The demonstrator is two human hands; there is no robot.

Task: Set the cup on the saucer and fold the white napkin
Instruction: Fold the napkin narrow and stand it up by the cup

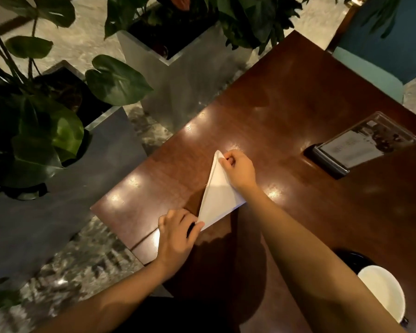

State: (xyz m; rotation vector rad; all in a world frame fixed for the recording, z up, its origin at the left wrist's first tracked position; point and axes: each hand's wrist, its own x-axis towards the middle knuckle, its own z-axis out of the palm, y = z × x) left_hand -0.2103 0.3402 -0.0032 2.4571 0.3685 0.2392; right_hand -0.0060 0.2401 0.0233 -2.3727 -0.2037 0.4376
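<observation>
The white cloth napkin (pixel 217 195), folded into a triangle, lies on the dark wooden table (pixel 298 104). The right hand (pixel 238 170) pinches its far tip, the left hand (pixel 178 233) its near corner. The long edge runs straight between both sets of fingers.

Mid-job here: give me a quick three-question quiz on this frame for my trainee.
1. True or false: the napkin lies flat as an open square.
2. Which hand pinches the napkin's far tip? A) left hand B) right hand C) neither
3. Fill in: at the right edge of the table stands a clear ____ holding a card.

Key
1. False: it is folded into a triangle.
2. B; the left hand pinches the near corner.
3. Stand.
</observation>
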